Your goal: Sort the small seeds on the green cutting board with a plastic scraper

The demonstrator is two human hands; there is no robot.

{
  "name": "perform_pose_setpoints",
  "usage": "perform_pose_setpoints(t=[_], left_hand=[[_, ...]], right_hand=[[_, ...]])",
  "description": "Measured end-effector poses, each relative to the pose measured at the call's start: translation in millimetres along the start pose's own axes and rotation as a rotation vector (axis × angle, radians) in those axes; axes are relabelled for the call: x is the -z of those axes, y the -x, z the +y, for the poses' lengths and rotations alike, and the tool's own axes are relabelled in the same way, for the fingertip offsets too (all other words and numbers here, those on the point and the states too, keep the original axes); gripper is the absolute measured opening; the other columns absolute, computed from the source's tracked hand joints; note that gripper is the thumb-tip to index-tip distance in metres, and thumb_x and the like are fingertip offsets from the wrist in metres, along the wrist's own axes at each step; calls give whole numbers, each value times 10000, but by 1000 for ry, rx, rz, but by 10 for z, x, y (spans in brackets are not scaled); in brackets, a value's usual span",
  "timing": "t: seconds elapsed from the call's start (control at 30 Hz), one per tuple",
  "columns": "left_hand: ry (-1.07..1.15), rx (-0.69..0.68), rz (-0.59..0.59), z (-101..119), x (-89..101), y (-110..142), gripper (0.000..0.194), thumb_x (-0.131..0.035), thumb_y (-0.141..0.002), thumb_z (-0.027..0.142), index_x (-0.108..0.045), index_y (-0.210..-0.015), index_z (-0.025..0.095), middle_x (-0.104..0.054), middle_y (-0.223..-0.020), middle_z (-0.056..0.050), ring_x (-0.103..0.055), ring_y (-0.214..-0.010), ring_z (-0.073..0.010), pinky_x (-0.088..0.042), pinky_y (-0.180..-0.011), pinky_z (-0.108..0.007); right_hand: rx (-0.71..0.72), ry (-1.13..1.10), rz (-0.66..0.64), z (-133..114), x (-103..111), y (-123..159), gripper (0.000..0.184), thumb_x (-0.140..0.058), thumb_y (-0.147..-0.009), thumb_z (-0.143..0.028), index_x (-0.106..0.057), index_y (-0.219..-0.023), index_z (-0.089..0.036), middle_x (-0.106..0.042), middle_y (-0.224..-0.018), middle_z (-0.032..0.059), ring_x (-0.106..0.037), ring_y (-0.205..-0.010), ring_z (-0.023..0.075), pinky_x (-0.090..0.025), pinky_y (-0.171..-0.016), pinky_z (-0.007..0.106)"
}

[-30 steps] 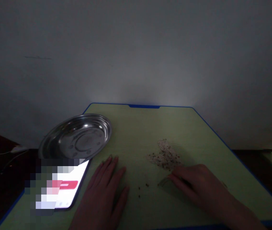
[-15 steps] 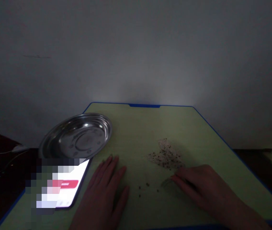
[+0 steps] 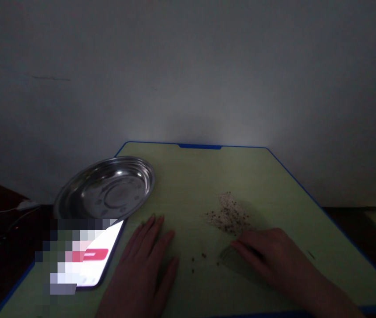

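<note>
My left hand (image 3: 146,265) lies flat on the green table top (image 3: 188,185), fingers stretched out and slightly apart, holding nothing. It rests just right of a lit phone (image 3: 90,256). My right hand (image 3: 270,256) rests on the table with its fingers pressed together. A thin greyish flat thing (image 3: 226,256) shows at its fingertips, too dim to name. Just beyond those fingertips lies a small pile of pale grains with dark specks (image 3: 229,214). A few loose specks (image 3: 201,256) lie between my hands.
A shallow steel plate (image 3: 107,187) sits at the table's left edge, behind the phone. The table has a blue rim (image 3: 199,146) and stands against a pale wall. Cables (image 3: 5,221) lie in the dark at the far left. The light is very dim.
My right hand has slid slightly left and back with the flat thing, close beneath the pile. My left hand, the plate and the phone have not moved.
</note>
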State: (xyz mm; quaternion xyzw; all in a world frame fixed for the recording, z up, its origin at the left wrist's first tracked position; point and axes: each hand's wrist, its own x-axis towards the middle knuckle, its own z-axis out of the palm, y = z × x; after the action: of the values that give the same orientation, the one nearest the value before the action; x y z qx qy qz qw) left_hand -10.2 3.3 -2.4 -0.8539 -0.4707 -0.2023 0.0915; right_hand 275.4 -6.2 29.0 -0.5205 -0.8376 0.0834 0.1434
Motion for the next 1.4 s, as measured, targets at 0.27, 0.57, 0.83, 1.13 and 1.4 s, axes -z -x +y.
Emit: perform_pose_setpoints(t=[0.27, 0.57, 0.83, 1.13, 1.4], left_hand=[[18, 20, -27, -2, 1, 30, 428, -517, -859, 422, -529, -1246, 240, -508, -1396, -131, -499, -1257, -329, -532, -883, -539], [36, 31, -21, -6, 10, 28, 423, -525, -850, 431, -539, -1232, 248, -512, -1395, -127, -506, -1250, -326, -529, -894, -530], [47, 20, -13, -4, 10, 28, 428, -530, -845, 431, -553, -1227, 241, -521, -1388, -125, -515, -1240, -334, -528, -896, -525], [61, 45, -33, -7, 2, 47, 428, -539, -843, 428, -545, -1235, 258, -501, -1411, -105, -492, -1265, -315, -508, -933, -511], [52, 32, -31, 12, 19, 27, 417, -526, -849, 422, -545, -1232, 258, -493, -1416, -106, -487, -1269, -319, -525, -910, -520]], right_hand=[[32, 3, 8, -88, -42, -77, 398, -386, -969, -346, -621, -680, -205, -618, -548, -5, -591, -478, 136, -303, -507, 295], [-7, 58, 33, -104, -72, -131, 414, -367, -974, -351, -615, -677, -205, -644, -560, -1, -613, -485, 139, -321, -506, 283], [10, 34, 55, -60, -22, -21, 442, -345, -989, -349, -605, -663, -201, -629, -534, -6, -606, -464, 127, -330, -493, 279], [30, 21, 43, -167, -81, -26, 436, -354, -983, -346, -623, -668, -214, -645, -550, -8, -621, -471, 145, -344, -500, 291], [-15, 65, 59, -129, -86, -112, 455, -334, -987, -370, -607, -663, -205, -637, -536, 0, -621, -460, 152, -321, -491, 298]])
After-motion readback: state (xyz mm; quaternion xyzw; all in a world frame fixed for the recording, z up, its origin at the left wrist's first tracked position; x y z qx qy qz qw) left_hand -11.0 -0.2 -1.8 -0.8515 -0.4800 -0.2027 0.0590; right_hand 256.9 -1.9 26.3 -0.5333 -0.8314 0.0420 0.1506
